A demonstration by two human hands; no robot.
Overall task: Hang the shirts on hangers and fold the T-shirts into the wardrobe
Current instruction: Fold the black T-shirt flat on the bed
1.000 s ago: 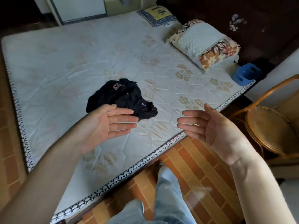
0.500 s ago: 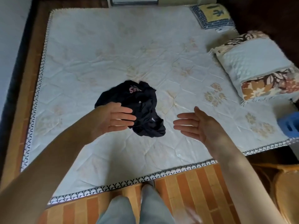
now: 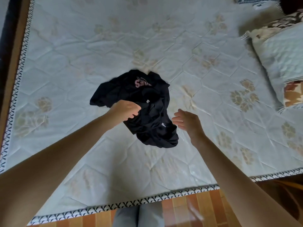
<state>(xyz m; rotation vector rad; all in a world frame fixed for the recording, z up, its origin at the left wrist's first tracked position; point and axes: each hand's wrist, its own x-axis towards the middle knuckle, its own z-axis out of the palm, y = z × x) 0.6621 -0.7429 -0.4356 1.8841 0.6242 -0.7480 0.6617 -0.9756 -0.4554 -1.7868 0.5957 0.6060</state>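
A black T-shirt (image 3: 147,110) is lying crumpled in a heap on the mattress (image 3: 82,63), a little nearer to the front edge than to the far one. Some pink letters are showing on its upper part, but they are upside down and partly folded, so the word cannot be read. Two small white tags are showing among the folds.

The person is standing at the front edge of the mattress and is reaching both bare arms forward over it. The left hand (image 3: 126,110) is resting on the left side of the T-shirt; its fingers are curling into the dark cloth and are gripping a fold of it. The right hand (image 3: 186,120) is hanging just beside the right side of the heap. Its fingers are straight and loose, pointing to the left toward the cloth, and they are holding nothing; whether the fingertips are touching the cloth cannot be told.

The mattress is pale, quilted, with faded flower prints and a black-and-white patterned border. A pillow (image 3: 282,58) with a flower cover is lying at the right edge, well apart from the T-shirt. Below, the person's legs in grey trousers (image 3: 139,215) are standing on a floor (image 3: 188,208) of orange and brown stripes.
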